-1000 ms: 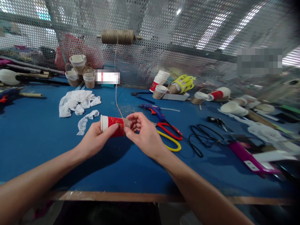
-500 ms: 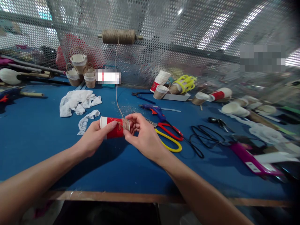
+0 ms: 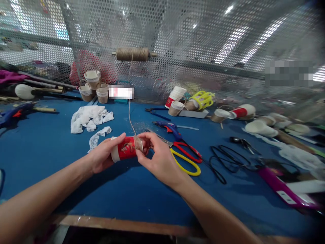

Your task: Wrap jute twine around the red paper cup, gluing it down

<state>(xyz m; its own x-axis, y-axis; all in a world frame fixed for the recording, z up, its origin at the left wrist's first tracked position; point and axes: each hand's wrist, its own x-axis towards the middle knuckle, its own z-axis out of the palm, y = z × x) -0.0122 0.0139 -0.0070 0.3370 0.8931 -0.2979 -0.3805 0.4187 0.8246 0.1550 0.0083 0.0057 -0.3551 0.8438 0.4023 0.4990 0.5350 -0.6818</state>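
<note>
Two bare hands hold a paper cup [image 3: 125,149] on its side above the middle of the desk [image 3: 152,203]. The left hand's [image 3: 104,154] fingers curl around its wide white end, thumb straight along the top, while the right hand's [image 3: 159,156] are bent in close, thumb and fingertips pressing the narrow end. The cup is smooth red and white card; around that narrow end sit snug, coarse coils of brown twine [image 3: 138,143]. One taut-looking strand climbs from them to a fuzzy cylindrical spool [image 3: 132,54] before the perforated metal sheet [image 3: 177,30]. Just beyond the right hand, scissors [image 3: 186,170] with red and yellow loops lie partly hidden by it, a blue glue gun [image 3: 169,128] behind them. Soft, crumpled white lace [image 3: 87,117] lies beyond the left hand, with a patterned lace strip [image 3: 98,137] nearer. Farther back stand small twine-handled baskets [image 3: 92,80], and pliers [image 3: 158,113] lie flat.
</note>
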